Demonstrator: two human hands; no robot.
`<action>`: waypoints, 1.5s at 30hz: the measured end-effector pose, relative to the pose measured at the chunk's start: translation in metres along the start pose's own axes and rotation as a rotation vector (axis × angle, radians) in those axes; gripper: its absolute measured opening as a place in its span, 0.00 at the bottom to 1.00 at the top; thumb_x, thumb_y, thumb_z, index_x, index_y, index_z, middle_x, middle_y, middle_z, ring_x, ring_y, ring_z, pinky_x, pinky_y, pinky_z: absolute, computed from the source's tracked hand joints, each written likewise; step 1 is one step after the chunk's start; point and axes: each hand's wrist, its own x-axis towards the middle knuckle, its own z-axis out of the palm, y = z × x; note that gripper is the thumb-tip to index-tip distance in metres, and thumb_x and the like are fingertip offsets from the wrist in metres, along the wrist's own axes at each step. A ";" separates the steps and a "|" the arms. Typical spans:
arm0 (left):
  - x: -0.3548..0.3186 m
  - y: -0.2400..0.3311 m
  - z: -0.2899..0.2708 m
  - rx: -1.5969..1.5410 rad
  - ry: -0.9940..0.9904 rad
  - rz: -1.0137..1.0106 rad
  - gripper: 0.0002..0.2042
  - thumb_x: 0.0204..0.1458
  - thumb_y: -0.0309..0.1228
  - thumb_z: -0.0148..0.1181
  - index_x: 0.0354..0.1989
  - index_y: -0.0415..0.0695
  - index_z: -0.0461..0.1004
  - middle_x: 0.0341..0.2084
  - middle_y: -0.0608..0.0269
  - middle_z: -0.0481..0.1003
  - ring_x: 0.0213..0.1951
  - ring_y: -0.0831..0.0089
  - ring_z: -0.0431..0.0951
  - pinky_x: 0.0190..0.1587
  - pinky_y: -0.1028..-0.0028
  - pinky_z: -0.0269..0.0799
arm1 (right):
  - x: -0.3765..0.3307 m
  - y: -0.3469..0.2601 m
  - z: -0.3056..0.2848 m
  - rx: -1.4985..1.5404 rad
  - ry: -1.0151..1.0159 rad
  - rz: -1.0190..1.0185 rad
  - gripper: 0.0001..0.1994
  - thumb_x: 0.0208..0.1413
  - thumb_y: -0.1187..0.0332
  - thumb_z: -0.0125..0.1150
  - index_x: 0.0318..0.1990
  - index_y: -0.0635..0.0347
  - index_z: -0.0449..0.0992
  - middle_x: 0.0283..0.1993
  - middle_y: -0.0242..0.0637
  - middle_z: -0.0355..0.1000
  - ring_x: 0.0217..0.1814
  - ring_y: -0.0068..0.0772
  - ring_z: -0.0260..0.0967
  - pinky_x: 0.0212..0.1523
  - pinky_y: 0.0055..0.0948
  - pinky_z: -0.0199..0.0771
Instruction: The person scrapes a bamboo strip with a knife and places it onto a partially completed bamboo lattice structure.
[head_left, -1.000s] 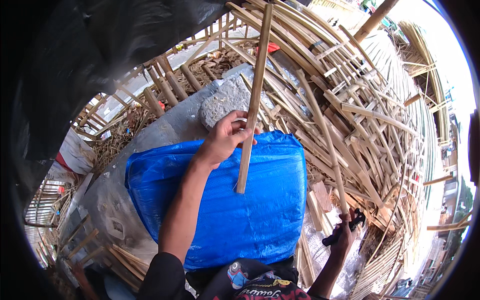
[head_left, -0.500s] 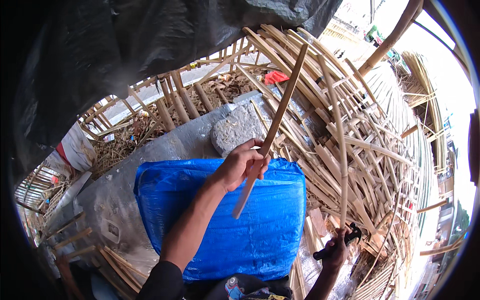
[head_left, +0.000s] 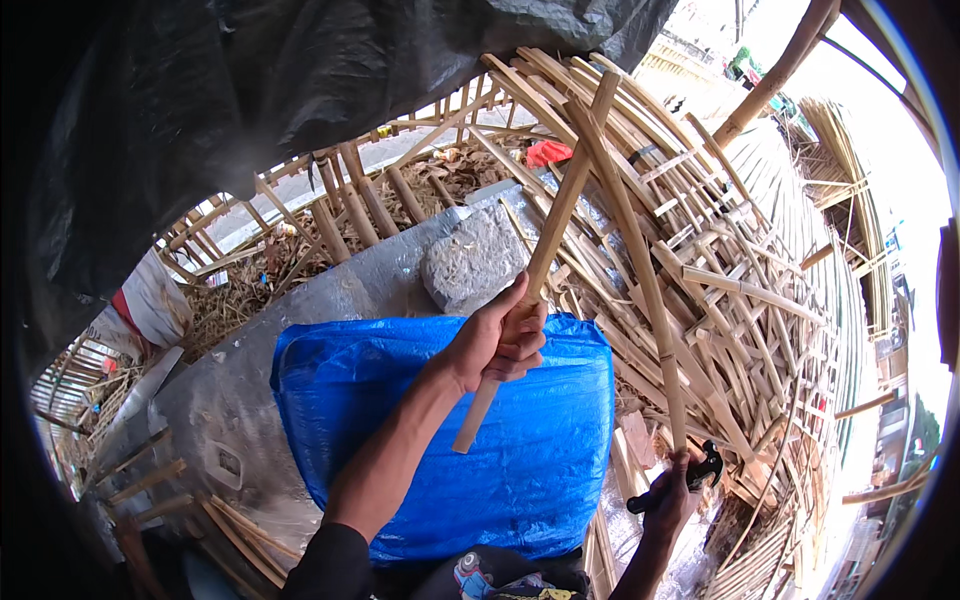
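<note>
My left hand (head_left: 497, 340) grips a long split bamboo stick (head_left: 548, 240) near its lower third, holding it tilted up and to the right over a blue tarp-covered block (head_left: 400, 440). The stick's lower end hangs above the tarp. My right hand (head_left: 668, 497), low at the right, holds a dark-handled knife (head_left: 690, 475) whose handle points left. A second bamboo strip (head_left: 640, 280) runs from near the knife up toward the stick's top end.
A grey stone block (head_left: 470, 262) lies on a silvery sheet (head_left: 240, 400) behind the tarp. A big heap of split bamboo strips (head_left: 740, 300) fills the right side. A black plastic sheet (head_left: 250, 90) hangs overhead at the upper left. Bamboo poles (head_left: 350, 200) lie behind.
My left hand has swung the bamboo stick from nearly upright to a right-leaning tilt and drawn it closer. My right hand with the knife has stayed low at the right.
</note>
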 end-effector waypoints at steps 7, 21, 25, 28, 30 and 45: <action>-0.002 0.000 0.000 0.030 -0.038 -0.043 0.29 0.63 0.63 0.32 0.19 0.53 0.57 0.06 0.78 0.47 0.08 0.85 0.42 0.08 0.80 0.36 | -0.001 -0.003 0.015 -0.113 0.027 0.019 0.13 0.62 0.57 0.62 0.40 0.57 0.75 0.15 0.20 0.56 0.11 0.12 0.51 0.11 0.18 0.46; 0.011 -0.011 -0.006 0.062 -0.116 -0.018 0.29 0.63 0.63 0.31 0.22 0.51 0.58 0.06 0.74 0.48 0.07 0.84 0.44 0.06 0.82 0.39 | 0.022 0.003 0.049 0.278 0.064 0.026 0.14 0.61 0.60 0.64 0.45 0.60 0.75 0.33 0.32 0.72 0.18 0.14 0.59 0.16 0.17 0.60; 0.008 -0.010 -0.003 0.142 -0.028 0.085 0.27 0.64 0.61 0.29 0.35 0.50 0.64 0.07 0.75 0.49 0.07 0.85 0.45 0.06 0.82 0.40 | 0.022 -0.010 0.077 0.389 0.013 0.076 0.15 0.60 0.61 0.65 0.47 0.61 0.74 0.39 0.35 0.74 0.21 0.14 0.60 0.18 0.16 0.62; 0.005 -0.004 -0.003 0.100 0.150 0.150 0.25 0.65 0.61 0.30 0.39 0.52 0.63 0.08 0.75 0.50 0.07 0.85 0.45 0.06 0.82 0.41 | 0.022 -0.014 0.097 0.426 -0.076 0.137 0.15 0.59 0.61 0.66 0.48 0.57 0.73 0.40 0.35 0.75 0.23 0.15 0.62 0.18 0.16 0.62; 0.009 0.000 -0.012 0.145 0.182 0.194 0.24 0.65 0.60 0.31 0.41 0.53 0.64 0.08 0.74 0.50 0.07 0.85 0.46 0.07 0.83 0.42 | 0.022 -0.020 0.113 0.513 -0.094 0.285 0.17 0.59 0.59 0.66 0.50 0.53 0.73 0.42 0.32 0.74 0.28 0.15 0.64 0.20 0.16 0.63; 0.001 0.018 -0.032 0.413 0.456 0.414 0.26 0.64 0.58 0.39 0.39 0.44 0.68 0.15 0.69 0.65 0.12 0.79 0.65 0.12 0.78 0.60 | -0.075 0.003 0.173 0.369 -0.499 0.503 0.16 0.58 0.64 0.67 0.49 0.62 0.74 0.42 0.35 0.73 0.28 0.19 0.65 0.22 0.20 0.65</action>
